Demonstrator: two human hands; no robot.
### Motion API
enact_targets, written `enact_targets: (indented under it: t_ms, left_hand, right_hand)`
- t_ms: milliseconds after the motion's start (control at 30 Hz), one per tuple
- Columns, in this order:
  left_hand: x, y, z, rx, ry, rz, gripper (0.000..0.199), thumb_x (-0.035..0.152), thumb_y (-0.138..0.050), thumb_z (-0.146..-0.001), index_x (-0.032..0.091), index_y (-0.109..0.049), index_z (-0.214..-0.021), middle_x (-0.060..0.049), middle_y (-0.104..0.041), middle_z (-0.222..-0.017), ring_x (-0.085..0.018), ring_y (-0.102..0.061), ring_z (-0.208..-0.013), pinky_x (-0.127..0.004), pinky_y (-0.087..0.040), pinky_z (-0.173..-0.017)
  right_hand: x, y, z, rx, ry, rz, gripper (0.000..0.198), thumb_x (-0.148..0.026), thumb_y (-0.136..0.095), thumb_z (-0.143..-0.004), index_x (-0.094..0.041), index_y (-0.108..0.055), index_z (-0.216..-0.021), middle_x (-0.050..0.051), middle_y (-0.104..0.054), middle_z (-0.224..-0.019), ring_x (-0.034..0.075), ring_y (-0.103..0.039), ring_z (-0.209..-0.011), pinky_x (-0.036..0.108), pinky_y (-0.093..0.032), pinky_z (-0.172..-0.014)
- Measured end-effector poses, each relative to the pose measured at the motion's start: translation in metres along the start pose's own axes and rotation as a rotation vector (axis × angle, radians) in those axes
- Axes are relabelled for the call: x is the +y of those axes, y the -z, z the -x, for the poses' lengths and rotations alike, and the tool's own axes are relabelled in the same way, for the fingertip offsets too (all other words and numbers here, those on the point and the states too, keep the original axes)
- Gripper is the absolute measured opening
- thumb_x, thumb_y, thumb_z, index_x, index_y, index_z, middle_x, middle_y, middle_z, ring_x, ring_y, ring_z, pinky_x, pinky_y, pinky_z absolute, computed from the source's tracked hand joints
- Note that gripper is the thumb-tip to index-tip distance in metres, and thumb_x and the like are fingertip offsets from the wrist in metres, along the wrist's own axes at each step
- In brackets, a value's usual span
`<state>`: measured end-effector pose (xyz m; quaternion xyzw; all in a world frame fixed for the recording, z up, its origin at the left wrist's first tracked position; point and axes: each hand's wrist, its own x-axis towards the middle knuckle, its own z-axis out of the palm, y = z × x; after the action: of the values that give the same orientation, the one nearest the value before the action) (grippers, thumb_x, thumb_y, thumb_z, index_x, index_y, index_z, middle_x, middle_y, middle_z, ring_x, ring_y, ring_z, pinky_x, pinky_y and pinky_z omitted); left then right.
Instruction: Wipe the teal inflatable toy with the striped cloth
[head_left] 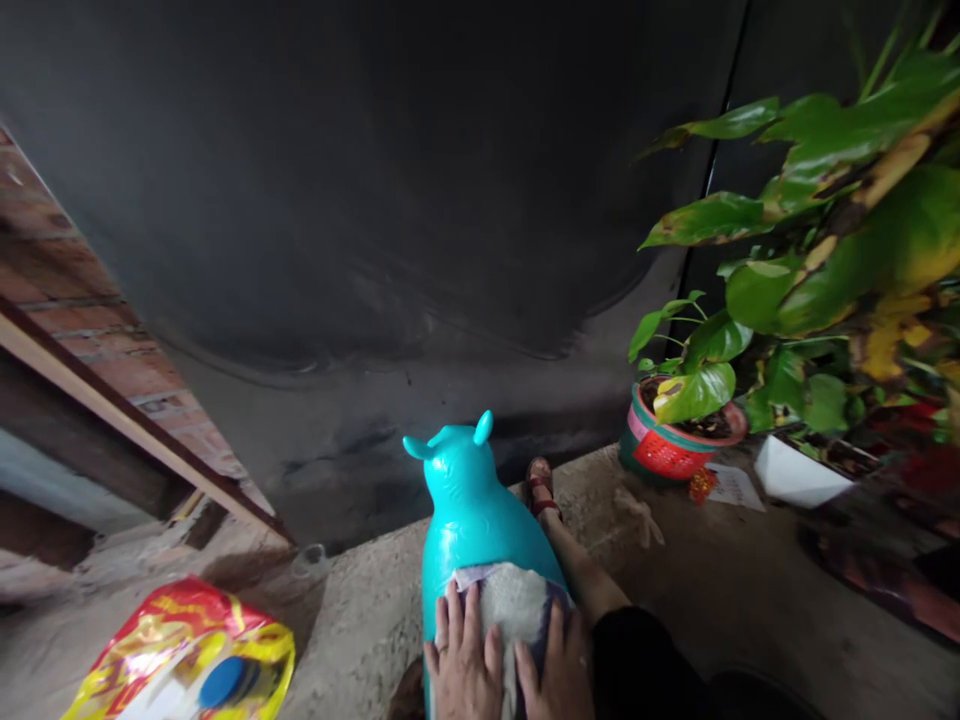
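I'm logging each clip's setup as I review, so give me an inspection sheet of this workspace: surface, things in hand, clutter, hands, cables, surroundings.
Surface: rough concrete ledge, dusty and bare in patches.
Things in hand: turquoise inflatable animal toy, upright, with a grey-white cloth laid on its back.
Clutter: red-and-yellow foil bag at lower left; a white paper by the pot.
Hands: left hand and right hand both flat on the cloth, fingers spread.
Cables: nothing seen.
Surroundings: dark wall, brick wall at left, red basket pot with a leafy plant at right, and the person's sandalled foot beside the toy.
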<state>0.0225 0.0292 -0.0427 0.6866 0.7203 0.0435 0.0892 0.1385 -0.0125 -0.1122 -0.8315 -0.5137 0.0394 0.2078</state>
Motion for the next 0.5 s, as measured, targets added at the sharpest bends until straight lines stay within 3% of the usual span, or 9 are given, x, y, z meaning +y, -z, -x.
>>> enact_targets:
  t_ms: [200, 300, 400, 500]
  left_hand:
    - [0.000, 0.011, -0.042, -0.042, 0.104, 0.162, 0.055, 0.043, -0.016, -0.098, 0.024, -0.019, -0.150, -0.004, -0.011, -0.161, -0.028, -0.010, -0.149, -0.059, -0.028, -0.116]
    - [0.002, 0.022, -0.061, -0.071, 0.165, 0.239, 0.058, 0.043, -0.014, -0.097, 0.022, -0.015, -0.151, -0.006, -0.011, -0.162, -0.028, -0.011, -0.149, -0.060, -0.029, -0.115]
    - [0.004, 0.029, -0.063, -0.071, 0.176, 0.276, 0.058, 0.042, -0.015, -0.097, 0.020, -0.015, -0.151, -0.006, -0.013, -0.161, -0.028, -0.010, -0.149, -0.060, -0.027, -0.116]
    - [-0.005, 0.021, -0.049, -0.064, 0.154, 0.292, 0.057, 0.039, -0.017, -0.097, 0.021, -0.021, -0.150, -0.004, -0.015, -0.161, -0.028, -0.009, -0.149, -0.060, -0.028, -0.116]
  right_hand:
    - [-0.052, 0.030, -0.095, -0.271, 0.106, 0.022, 0.075, -0.059, -0.042, -0.092, -0.011, -0.031, -0.148, 0.023, -0.032, -0.151, 0.040, -0.033, -0.139, 0.055, -0.031, -0.114]
    - [-0.073, 0.039, -0.121, -0.287, 0.115, 0.003, 0.074, -0.056, -0.043, -0.092, -0.014, -0.028, -0.150, 0.021, -0.031, -0.152, 0.041, -0.031, -0.139, 0.055, -0.029, -0.115]
    - [-0.078, 0.045, -0.117, -0.275, 0.109, -0.012, 0.071, -0.053, -0.043, -0.092, -0.013, -0.029, -0.150, 0.020, -0.032, -0.152, 0.041, -0.032, -0.139, 0.055, -0.029, -0.114]
    - [-0.059, 0.043, -0.081, -0.279, 0.120, -0.012, 0.071, -0.055, -0.046, -0.090, -0.015, -0.034, -0.148, 0.017, -0.034, -0.152, 0.040, -0.033, -0.139, 0.055, -0.033, -0.113]
